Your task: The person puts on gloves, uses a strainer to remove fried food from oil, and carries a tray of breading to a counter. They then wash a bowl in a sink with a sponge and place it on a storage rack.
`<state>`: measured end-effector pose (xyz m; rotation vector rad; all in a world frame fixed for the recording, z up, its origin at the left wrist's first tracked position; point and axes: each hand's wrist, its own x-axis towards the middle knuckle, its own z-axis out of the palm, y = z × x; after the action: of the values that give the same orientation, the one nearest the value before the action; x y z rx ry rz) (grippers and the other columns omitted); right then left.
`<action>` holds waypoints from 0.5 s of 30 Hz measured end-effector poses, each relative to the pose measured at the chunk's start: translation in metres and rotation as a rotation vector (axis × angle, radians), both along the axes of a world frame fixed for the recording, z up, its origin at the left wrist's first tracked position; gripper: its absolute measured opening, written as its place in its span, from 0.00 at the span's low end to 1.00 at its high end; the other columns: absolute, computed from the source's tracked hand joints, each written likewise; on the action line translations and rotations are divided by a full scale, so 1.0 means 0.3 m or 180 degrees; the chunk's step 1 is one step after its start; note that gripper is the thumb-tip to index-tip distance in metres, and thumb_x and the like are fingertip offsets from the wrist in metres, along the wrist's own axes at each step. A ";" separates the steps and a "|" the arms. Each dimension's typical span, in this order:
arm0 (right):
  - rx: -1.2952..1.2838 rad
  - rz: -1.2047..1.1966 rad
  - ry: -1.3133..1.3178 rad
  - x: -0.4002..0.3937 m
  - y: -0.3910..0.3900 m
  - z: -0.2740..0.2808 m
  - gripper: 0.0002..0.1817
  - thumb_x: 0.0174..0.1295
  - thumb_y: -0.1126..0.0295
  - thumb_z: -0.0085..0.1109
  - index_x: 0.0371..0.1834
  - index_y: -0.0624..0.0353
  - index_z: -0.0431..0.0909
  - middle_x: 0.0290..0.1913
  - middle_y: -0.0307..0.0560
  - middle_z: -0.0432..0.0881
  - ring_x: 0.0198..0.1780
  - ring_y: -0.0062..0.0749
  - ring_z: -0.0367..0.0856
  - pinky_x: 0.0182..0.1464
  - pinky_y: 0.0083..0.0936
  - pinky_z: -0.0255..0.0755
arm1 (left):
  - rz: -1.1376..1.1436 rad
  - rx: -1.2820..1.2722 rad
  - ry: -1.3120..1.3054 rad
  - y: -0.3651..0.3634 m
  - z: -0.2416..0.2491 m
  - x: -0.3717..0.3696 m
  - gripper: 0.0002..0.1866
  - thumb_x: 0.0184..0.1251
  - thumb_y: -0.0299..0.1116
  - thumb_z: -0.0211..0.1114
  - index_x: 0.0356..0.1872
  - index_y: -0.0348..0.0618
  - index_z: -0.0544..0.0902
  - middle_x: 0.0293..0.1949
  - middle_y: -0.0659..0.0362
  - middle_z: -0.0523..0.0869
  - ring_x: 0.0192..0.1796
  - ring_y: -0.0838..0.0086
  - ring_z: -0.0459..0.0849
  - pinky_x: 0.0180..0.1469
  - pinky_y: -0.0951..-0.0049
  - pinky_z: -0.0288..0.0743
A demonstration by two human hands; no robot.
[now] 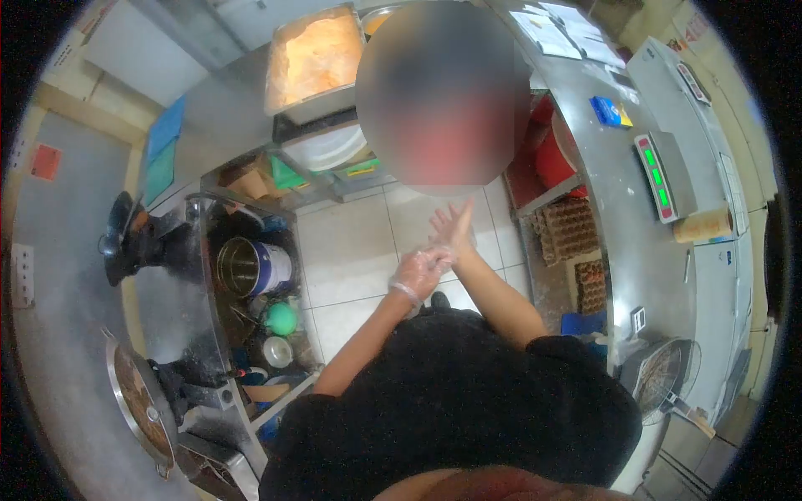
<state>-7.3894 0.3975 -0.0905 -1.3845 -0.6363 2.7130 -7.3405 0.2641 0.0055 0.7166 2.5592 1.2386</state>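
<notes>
My left hand (418,274) wears a clear plastic glove, gathered at the wrist. Its fingers are closed against the palm side of my right hand (455,227), where clear plastic shows; what exactly they pinch is too small to tell. My right hand is raised with its fingers spread and grips nothing. Both hands meet in front of my body, above the tiled floor (342,242).
Ahead stands another person (443,92), blurred. A tray of orange-yellow food (317,58) is at the upper left. On the right steel counter (622,179) sits a digital scale (660,177). Left shelves hold a metal tin (255,267); a large pan (142,405) lies at lower left.
</notes>
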 end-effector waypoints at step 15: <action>0.1155 0.0747 0.0157 -0.737 0.450 -0.455 0.26 0.63 0.58 0.61 0.60 0.59 0.71 0.28 0.40 0.78 0.32 0.29 0.79 0.45 0.29 0.77 | -0.0885 -0.0146 -0.2262 0.111 -0.569 -1.071 0.19 0.72 0.46 0.57 0.55 0.44 0.80 0.45 0.61 0.87 0.46 0.73 0.84 0.52 0.68 0.77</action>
<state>-7.6106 0.5326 -0.2271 -1.2160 -1.2830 2.6014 -7.6617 0.2974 -0.1652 0.4806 1.8347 1.0839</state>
